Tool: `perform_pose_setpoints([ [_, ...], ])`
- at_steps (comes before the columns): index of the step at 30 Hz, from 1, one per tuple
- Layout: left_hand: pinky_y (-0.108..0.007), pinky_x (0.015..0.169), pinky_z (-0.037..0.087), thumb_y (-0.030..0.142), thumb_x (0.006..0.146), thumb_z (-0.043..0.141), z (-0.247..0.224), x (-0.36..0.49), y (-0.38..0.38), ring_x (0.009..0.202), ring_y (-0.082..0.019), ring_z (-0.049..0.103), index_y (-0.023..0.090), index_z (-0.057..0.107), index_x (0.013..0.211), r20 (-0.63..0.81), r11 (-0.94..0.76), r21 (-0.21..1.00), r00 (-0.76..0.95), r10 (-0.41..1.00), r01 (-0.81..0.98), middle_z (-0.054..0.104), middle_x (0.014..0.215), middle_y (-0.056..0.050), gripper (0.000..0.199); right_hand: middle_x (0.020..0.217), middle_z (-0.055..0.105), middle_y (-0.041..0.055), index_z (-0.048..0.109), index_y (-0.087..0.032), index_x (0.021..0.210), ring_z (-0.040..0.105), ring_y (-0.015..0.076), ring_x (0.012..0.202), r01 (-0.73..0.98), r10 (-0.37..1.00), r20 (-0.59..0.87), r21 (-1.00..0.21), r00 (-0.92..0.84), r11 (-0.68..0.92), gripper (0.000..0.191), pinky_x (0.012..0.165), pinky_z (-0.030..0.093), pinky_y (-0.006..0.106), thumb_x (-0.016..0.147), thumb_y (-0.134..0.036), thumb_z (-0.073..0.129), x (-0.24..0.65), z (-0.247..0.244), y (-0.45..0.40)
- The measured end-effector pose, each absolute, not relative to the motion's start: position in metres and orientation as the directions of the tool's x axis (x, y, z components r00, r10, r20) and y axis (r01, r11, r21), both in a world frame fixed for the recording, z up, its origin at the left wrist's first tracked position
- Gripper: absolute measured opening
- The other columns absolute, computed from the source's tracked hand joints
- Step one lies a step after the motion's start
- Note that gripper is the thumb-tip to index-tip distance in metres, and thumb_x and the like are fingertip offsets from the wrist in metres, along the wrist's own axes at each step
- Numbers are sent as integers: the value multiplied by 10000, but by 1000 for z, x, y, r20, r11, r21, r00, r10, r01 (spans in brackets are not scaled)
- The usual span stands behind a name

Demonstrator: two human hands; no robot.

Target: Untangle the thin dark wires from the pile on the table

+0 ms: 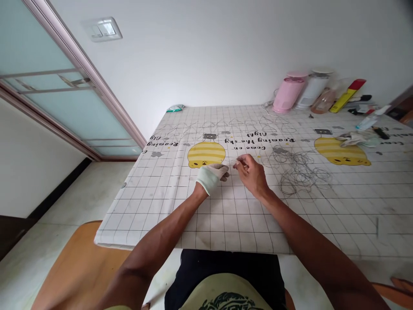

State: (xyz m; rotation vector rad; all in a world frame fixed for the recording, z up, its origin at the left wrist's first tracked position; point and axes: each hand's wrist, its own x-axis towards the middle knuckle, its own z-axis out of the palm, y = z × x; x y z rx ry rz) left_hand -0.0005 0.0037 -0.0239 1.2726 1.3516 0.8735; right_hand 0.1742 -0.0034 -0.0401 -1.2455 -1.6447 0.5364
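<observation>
Thin, wiry strands (301, 175) lay in a loose, loopy tangle on the creased, gridded tablecloth (226, 224), right of the bare right hand (253, 175). The left hand (215, 175), in a pale, snug fabric glove (206, 181), was near the right one. Both had fingers curled nearly closed; I couldn't tell whether either pinched a strand.

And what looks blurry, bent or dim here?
All in the head view: the light switch looks smeared at its left end; the door frame slants steeply, perhaps from a wide lens; the top right corner darkens; the tangled thin strands beside the right hand are hard to follow.
</observation>
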Motion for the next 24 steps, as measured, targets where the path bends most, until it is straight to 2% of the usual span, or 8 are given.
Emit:
perform_pose_setpoints([
  [4, -252, 675, 536, 323, 920, 618, -16, -2, -1, 654, -138, 703, 180, 746, 797, -205, 164, 936, 102, 973, 312, 762, 795, -31, 227, 1005, 761, 93, 674, -239, 1181, 720, 252, 942, 576, 786, 593, -585, -176, 571, 252, 861, 569, 420, 1063, -304, 461, 181, -42, 1],
  [6, -252, 682, 533, 319, 919, 604, -14, -2, -3, 663, -138, 701, 189, 731, 774, -200, 155, 930, 105, 974, 334, 756, 789, -22, 233, 994, 757, 95, 685, -235, 1191, 712, 255, 957, 581, 749, 622, -531, -227, 617, 280, 885, 566, 432, 1070, -269, 435, 183, -44, 2],
  [11, -254, 711, 523, 341, 917, 593, -13, -5, -4, 692, -141, 712, 201, 732, 786, -177, 128, 927, 109, 978, 353, 758, 805, -9, 237, 984, 744, 89, 675, -233, 1201, 701, 245, 919, 592, 734, 639, -506, -232, 627, 273, 846, 570, 417, 1071, -247, 435, 183, -46, 2],
  [15, -253, 686, 515, 339, 914, 587, -17, -6, -1, 668, -141, 710, 191, 697, 741, -200, 148, 925, 115, 973, 350, 755, 805, -19, 253, 999, 713, 126, 671, -201, 1218, 664, 272, 939, 656, 668, 668, -347, -329, 670, 275, 827, 557, 423, 1065, -232, 445, 182, -41, -2],
  [20, -248, 640, 510, 327, 903, 594, -27, -6, 2, 634, -138, 693, 186, 671, 705, -229, 174, 926, 130, 965, 335, 736, 773, -21, 255, 952, 696, 113, 649, -183, 1258, 623, 259, 904, 656, 564, 655, -135, -503, 742, 282, 797, 538, 404, 1061, -155, 450, 179, -35, -7],
  [22, -246, 632, 509, 317, 898, 596, -29, -7, 2, 635, -139, 692, 185, 667, 708, -240, 186, 928, 135, 961, 322, 732, 768, -19, 242, 870, 684, 88, 659, -173, 1227, 606, 237, 830, 650, 534, 659, -88, -529, 754, 275, 749, 527, 382, 1064, -124, 443, 179, -37, -6],
  [24, -244, 635, 507, 311, 902, 590, -28, -8, 2, 641, -139, 694, 188, 659, 704, -239, 188, 930, 133, 962, 316, 728, 763, -15, 243, 808, 666, 71, 667, -158, 1202, 596, 218, 770, 656, 532, 680, -99, -504, 748, 271, 694, 517, 358, 1070, -110, 435, 180, -41, -4],
])
